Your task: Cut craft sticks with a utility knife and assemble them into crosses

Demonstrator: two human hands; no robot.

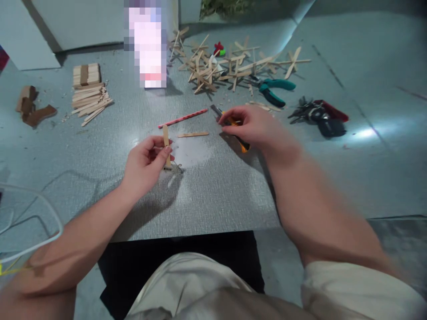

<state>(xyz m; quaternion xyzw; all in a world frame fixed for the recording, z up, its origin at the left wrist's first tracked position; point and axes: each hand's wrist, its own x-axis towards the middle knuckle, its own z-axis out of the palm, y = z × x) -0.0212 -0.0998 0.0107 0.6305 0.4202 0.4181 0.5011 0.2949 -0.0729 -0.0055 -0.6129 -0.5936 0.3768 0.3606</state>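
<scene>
My left hand (148, 160) is closed and pinches an upright wooden craft stick (166, 135) between thumb and fingers. Just under those fingers, a small flat piece with printed marks (171, 169) shows in part; I cannot tell whether it is held too. My right hand (247, 124) curls its fingers around a yellow and black utility knife (245, 146), its blade end pointing away to the upper left. Between the two hands a loose craft stick (193, 134) lies on the table, with a red patterned pencil (183, 118) behind it.
Joined craft sticks (203, 71) are heaped at the back. Teal-handled pliers (275, 90) and a bunch of keys (320, 115) lie to the right. Stick bundles (88, 93) and torn brown pieces (33, 109) sit left. A blurred-out upright object (148, 53) stands behind; a white cable (50, 209) loops near my left forearm.
</scene>
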